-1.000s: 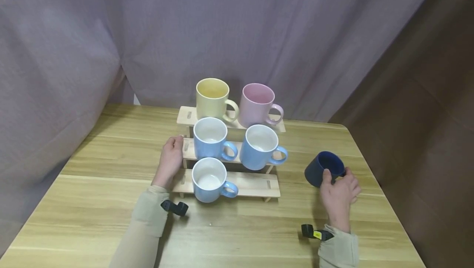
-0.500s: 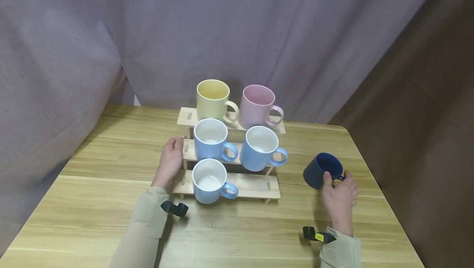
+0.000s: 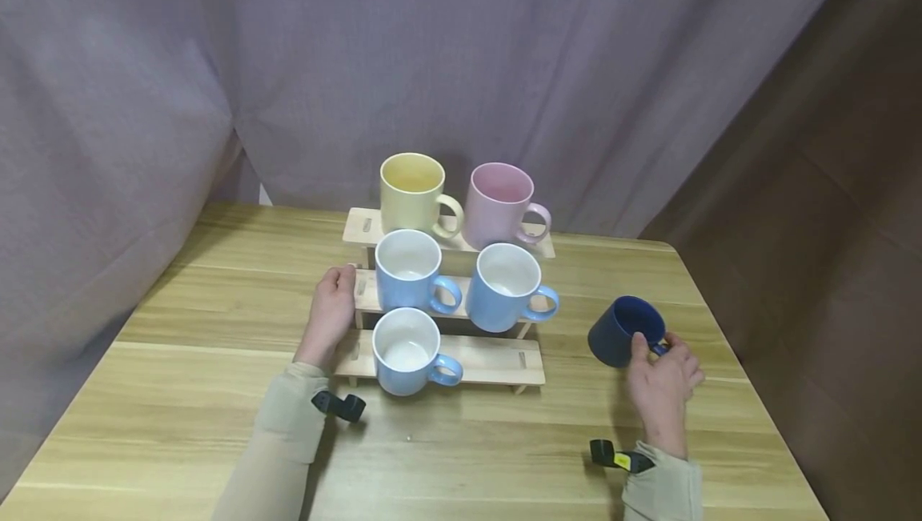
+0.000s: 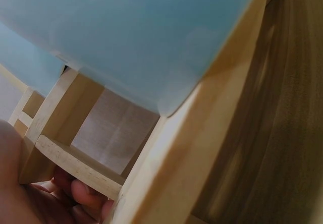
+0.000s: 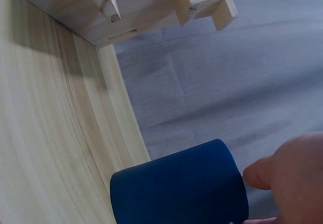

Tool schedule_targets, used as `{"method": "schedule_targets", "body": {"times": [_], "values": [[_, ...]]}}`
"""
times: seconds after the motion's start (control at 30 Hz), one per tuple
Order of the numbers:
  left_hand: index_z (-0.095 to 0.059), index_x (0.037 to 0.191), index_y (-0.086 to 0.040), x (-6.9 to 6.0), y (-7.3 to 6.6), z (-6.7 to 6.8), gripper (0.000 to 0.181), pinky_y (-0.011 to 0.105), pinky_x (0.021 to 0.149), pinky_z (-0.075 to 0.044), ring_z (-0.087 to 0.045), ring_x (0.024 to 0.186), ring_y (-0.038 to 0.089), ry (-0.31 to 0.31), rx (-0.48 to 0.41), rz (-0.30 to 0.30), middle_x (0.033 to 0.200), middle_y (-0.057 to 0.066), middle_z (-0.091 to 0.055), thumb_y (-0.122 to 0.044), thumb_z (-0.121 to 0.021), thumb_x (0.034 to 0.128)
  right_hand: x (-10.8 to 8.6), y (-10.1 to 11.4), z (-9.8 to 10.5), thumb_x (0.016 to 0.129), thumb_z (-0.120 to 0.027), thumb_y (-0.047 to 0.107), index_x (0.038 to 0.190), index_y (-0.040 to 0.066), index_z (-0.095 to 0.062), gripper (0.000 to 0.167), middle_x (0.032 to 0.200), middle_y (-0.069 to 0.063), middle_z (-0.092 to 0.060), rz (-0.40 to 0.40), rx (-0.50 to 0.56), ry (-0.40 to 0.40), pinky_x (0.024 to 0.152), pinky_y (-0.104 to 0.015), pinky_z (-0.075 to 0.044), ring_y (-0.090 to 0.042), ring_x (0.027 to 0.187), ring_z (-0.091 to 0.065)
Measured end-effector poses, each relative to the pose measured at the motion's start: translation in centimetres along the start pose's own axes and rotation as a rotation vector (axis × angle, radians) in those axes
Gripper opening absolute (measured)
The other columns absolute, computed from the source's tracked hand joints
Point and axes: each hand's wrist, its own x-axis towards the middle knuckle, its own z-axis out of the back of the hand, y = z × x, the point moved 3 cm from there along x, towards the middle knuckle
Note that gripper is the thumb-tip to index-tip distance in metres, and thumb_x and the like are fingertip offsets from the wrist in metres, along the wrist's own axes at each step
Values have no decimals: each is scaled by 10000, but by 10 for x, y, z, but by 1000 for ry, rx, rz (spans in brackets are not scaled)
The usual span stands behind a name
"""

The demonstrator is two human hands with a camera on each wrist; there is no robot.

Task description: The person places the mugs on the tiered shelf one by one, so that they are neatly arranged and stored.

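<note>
My left hand (image 3: 331, 309) grips the left side of a three-tier wooden rack (image 3: 483, 357). In the left wrist view its fingers (image 4: 88, 196) curl round a side rail, and part of the hand is cut off. On the right, my right hand (image 3: 664, 389) holds a dark blue mug (image 3: 612, 338) by its handle side, with the thumb at the rim. The right wrist view shows that mug (image 5: 176, 186) from its side. It is at or just over the tabletop; I cannot tell if it touches.
A yellow mug (image 3: 409, 205) and a pink mug (image 3: 493, 213) stand on the top tier. Two light blue mugs, left (image 3: 403, 281) and right (image 3: 493, 301), occupy the middle. Another light blue mug (image 3: 399, 373) is at the bottom left. Grey curtain (image 3: 432, 49) hangs behind the table (image 3: 180, 409).
The dark blue mug and my right hand shift very slightly, the mug a little leftward. My left hand, the rack and the mugs on it keep their places.
</note>
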Motion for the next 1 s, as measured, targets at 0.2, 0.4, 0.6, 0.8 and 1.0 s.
{"method": "schedule_targets", "body": {"times": [0.2, 0.4, 0.6, 0.8, 1.0], "values": [[-534, 1144, 39, 0, 0, 0, 498, 461, 929, -406, -515, 1046, 337, -2, -5, -4, 1090, 224, -554, -396, -309, 1056, 1, -2, 3, 1027, -368, 384, 1367, -157, -313, 642, 1307, -424, -282, 7, -14, 21, 945, -661, -221, -545, 1234, -185], [-526, 1167, 32, -2, 0, -1, 510, 469, 942, -403, -512, 1072, 343, 7, 2, 5, 1109, 219, -553, -412, -301, 1054, 2, -9, 4, 1049, -272, 333, 1304, -197, -384, 599, 1258, -420, -341, 9, 1, 43, 984, -621, -243, -562, 1216, -248], [-527, 1167, 38, -1, 0, -1, 502, 467, 939, -406, -514, 1065, 342, 6, -6, 5, 1108, 224, -554, -399, -305, 1055, 2, -16, 5, 1048, -207, 267, 1285, -209, -359, 553, 1226, -399, -401, -2, 50, 93, 1015, -615, -271, -550, 1187, -373], [-529, 1164, 39, -1, 1, -1, 502, 466, 934, -410, -518, 1056, 341, 5, -5, 0, 1101, 223, -555, -398, -306, 1055, 1, -19, 6, 1049, -228, 273, 1264, -186, -366, 525, 1199, -372, -432, -33, 37, 130, 993, -620, -294, -532, 1153, -407], [-533, 1157, 49, 0, 1, -1, 492, 468, 944, -404, -518, 1057, 344, -3, -9, -14, 1097, 233, -555, -380, -313, 1058, 1, -20, 7, 1047, -314, 270, 1213, -169, -449, 489, 1164, -370, -500, -22, 14, 122, 930, -581, -355, -489, 1078, -471]]}}
